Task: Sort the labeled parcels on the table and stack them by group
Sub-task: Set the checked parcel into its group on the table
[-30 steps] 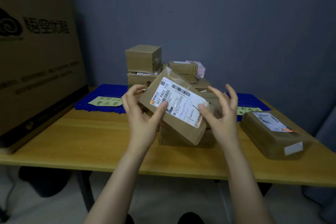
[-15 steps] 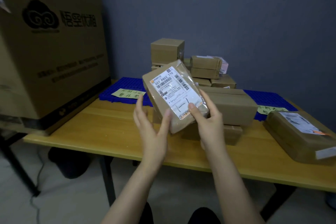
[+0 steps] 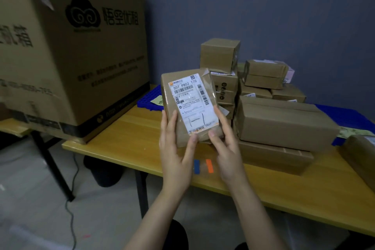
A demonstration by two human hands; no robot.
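Note:
I hold a flat brown parcel [image 3: 188,105] upright above the table's front edge, its white shipping label reading "507 P802 T70" facing me. My left hand [image 3: 175,148] grips its lower left side with the thumb on the front. My right hand [image 3: 226,144] holds the lower right corner, thumb on the label's bottom edge. Behind it a pile of brown parcels [image 3: 284,119] is stacked on the wooden table [image 3: 125,138], with a cube-shaped box [image 3: 219,55] on top at the back.
A huge printed cardboard box [image 3: 71,46] stands at the left, overhanging the table. Blue plastic mats [image 3: 148,101] with handwritten paper notes lie at the back. Another taped parcel [image 3: 361,158] sits at the right edge. Blue and orange markers [image 3: 203,165] lie on the table under my hands.
The parcel has been turned from tilted to nearly upright with its label toward me. My view has swung left and closer, and my right hand has closed onto the parcel's corner.

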